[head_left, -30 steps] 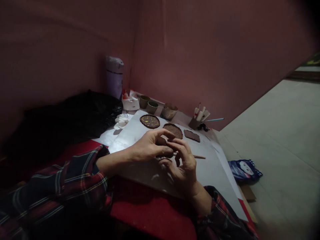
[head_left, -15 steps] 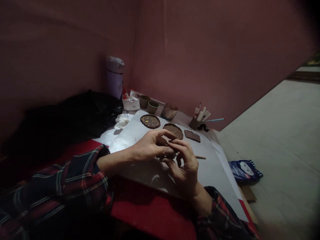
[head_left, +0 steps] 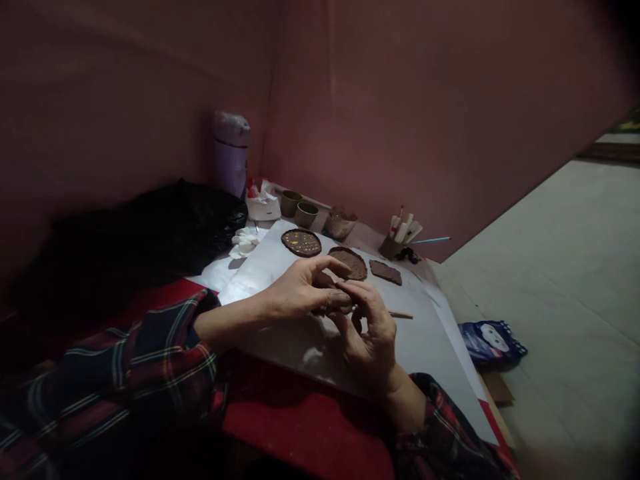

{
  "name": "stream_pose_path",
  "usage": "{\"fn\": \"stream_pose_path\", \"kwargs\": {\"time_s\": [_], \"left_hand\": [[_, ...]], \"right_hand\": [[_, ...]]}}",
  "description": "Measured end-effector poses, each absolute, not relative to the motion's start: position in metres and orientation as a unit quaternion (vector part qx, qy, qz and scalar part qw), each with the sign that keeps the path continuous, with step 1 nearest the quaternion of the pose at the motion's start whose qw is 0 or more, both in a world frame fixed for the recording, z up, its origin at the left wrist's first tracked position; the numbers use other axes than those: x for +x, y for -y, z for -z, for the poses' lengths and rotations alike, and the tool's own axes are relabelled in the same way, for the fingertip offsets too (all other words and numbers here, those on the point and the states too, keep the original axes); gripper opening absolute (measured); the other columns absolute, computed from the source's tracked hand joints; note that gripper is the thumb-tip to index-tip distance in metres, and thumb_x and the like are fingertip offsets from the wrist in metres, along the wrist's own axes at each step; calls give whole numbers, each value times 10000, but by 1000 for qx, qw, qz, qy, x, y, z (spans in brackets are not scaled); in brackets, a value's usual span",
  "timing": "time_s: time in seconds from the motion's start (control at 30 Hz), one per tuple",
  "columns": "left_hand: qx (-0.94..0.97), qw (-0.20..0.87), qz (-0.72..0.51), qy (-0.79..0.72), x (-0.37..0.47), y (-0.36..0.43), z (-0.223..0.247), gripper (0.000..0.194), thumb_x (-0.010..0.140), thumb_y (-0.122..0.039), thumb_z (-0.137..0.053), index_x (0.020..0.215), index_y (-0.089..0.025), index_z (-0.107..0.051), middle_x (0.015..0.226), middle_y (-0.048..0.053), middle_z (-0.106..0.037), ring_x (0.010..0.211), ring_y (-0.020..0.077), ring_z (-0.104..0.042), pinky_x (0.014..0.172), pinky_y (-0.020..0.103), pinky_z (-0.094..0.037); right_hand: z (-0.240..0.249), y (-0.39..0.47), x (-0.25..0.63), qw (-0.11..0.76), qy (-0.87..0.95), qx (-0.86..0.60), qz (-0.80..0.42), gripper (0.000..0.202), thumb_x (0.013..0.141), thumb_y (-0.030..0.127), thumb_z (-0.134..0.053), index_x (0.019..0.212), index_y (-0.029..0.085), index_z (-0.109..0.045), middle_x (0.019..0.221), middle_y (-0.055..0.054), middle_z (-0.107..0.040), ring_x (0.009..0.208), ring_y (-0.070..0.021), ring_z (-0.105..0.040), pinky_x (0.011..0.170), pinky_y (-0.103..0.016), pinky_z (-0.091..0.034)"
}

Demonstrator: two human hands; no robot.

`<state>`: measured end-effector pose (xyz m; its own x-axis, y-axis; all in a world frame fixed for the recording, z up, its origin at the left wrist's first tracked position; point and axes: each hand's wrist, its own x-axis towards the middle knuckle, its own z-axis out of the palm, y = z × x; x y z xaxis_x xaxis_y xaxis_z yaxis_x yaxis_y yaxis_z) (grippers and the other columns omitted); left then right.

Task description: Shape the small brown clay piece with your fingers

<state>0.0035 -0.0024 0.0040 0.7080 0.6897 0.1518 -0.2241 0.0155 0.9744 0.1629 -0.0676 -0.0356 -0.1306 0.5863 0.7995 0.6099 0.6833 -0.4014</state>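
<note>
My left hand (head_left: pixel 305 290) and my right hand (head_left: pixel 370 323) meet above a white sheet (head_left: pixel 425 353), both with bent fingers. Between their fingertips is a small dark brown lump (head_left: pixel 341 301), partly hidden by the fingers. Just beyond the hands lies a round brown clay disc (head_left: pixel 353 261) with a raised rim. To its left is another disc (head_left: pixel 301 243) with yellow specks, and to its right a small rectangular brown slab (head_left: pixel 385 271). A thin wooden stick (head_left: pixel 401 315) shows right of my right hand.
Along the back stand two cups (head_left: pixel 306 214), a stained bowl (head_left: pixel 341 223) and a holder (head_left: pixel 389 247) with pens. At the left are a purple bottle (head_left: pixel 231 160), a black bag (head_left: pixel 150 227) and crumpled tissue (head_left: pixel 244 243). A blue packet (head_left: pixel 493 341) lies at the right.
The fingers of my right hand have shifted slightly around the lump, and its thumb sits closer in under it. My left hand has barely moved.
</note>
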Motion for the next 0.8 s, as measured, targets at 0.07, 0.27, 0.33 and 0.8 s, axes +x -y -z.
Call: {"fn": "stream_pose_path", "kwargs": {"time_s": [0.07,0.27,0.33,0.8], "left_hand": [[625,680,-329,-198,3,3,-4,466,747,-326,-779,1110,-119,-571,784,66,-730,676,152,-668,588,229,-455],[620,695,-318,-177,3,4,-3,395,742,-211,-756,1084,-118,-579,809,54,-719,722,134,-665,650,233,-481],[619,695,-323,-174,4,5,-3,381,737,-181,-741,1073,-117,-572,802,46,-713,703,124,-651,633,226,-474],[656,659,-326,-171,4,6,-4,371,735,-184,-730,1072,-123,-585,783,17,-665,697,127,-632,622,228,-467]], "right_hand": [[35,68,162,537,744,-398,9,395,852,145,-675,1221,227,-562,1158,-91,-643,1069,-215,-642,867,-382,-584],[38,66,162,539,740,-401,0,396,810,130,-702,1168,225,-560,1124,-71,-640,1007,-194,-650,813,-344,-585],[39,66,163,531,742,-409,2,424,799,139,-709,1184,223,-554,1133,-74,-640,1007,-200,-649,802,-348,-583],[33,68,161,505,762,-406,18,370,831,156,-674,1180,236,-580,1119,-80,-649,939,-194,-661,681,-317,-585]]}}
